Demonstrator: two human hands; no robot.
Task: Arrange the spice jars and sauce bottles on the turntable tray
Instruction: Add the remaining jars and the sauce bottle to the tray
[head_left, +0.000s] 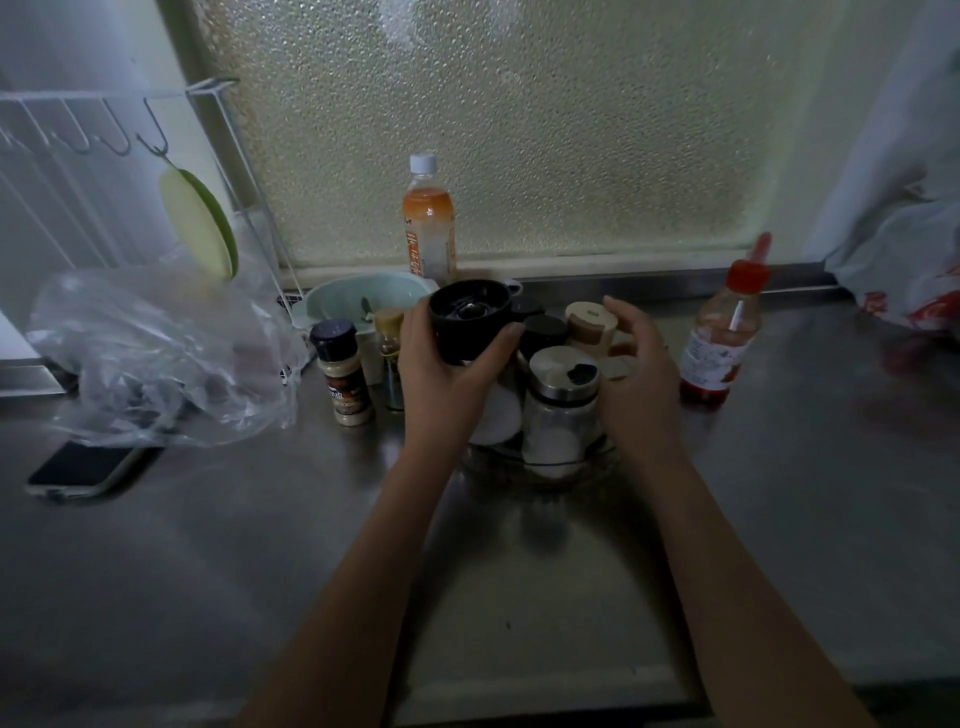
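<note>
My left hand (447, 374) grips a black-topped jar (470, 317), held above the left side of the clear turntable tray (540, 467). On the tray stand a glass shaker with a metal lid (558, 410), a black-lidded jar (543, 332) and a jar with a tan lid (589, 322). My right hand (636, 374) hovers with fingers apart at the tray's right side, beside the tan-lidded jar. Off the tray, a spice jar with a black cap (343, 374) and a slim gold-capped bottle (390, 358) stand to the left. A red sauce bottle (719, 343) stands to the right.
A crumpled clear plastic bag (156, 358) and a phone (85, 470) lie on the steel counter at left. A pale green bowl (358, 301) and an orange drink bottle (428, 228) stand by the frosted window. A wire rack (104, 119) hangs at left; a printed bag (904, 260) sits far right.
</note>
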